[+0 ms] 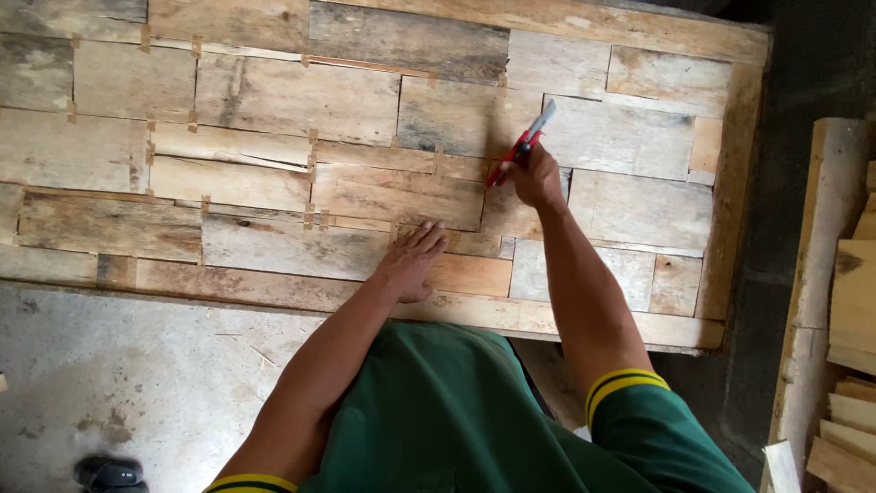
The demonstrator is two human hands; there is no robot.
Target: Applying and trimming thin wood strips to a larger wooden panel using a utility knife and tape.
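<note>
Head view | left hand (pixel 412 260) flat, spread on wood panel (pixel 274 100) | right hand (pixel 534 178) grip pinching red cutter (pixel 522 146)

We take this for a woodworking shop: a large panel (pixel 383 155) pieced together from rough, weathered wood pieces lies over a dusty concrete floor (pixel 137 374), and offcut boards (pixel 849 365) are stacked along the right edge beside a long timber plank (pixel 817 274).
</note>
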